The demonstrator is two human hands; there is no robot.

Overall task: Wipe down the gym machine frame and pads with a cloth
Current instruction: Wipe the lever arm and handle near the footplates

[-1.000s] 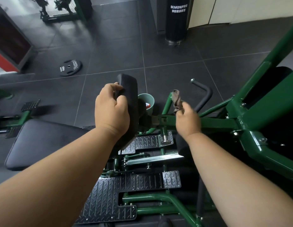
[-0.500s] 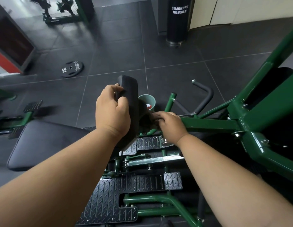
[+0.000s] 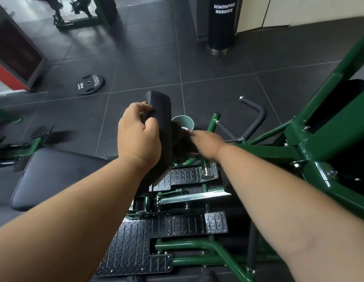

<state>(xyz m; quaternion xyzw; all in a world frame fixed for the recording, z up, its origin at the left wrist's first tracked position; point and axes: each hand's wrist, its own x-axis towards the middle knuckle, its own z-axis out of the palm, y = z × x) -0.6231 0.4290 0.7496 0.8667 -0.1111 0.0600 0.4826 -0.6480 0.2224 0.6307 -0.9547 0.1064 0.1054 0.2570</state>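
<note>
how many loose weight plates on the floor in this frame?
1. A black weight plate lies flat on the dark tile floor, upper left, beside the red-edged box. More could be hidden behind the machine frame or out of frame.

**Site: gym floor**

Dark tiled floor [image 3: 148,58]. Green steel machine frame [image 3: 266,149] with black pad [image 3: 160,123] and tread-pattern footplates [image 3: 136,247]. Padded bench [image 3: 55,176] at left. Loose weight plate [image 3: 91,83] lying flat on the floor. Black punch bag [image 3: 222,21] marked DEMONPRO. A second green machine [image 3: 75,15] at far top left.
</note>
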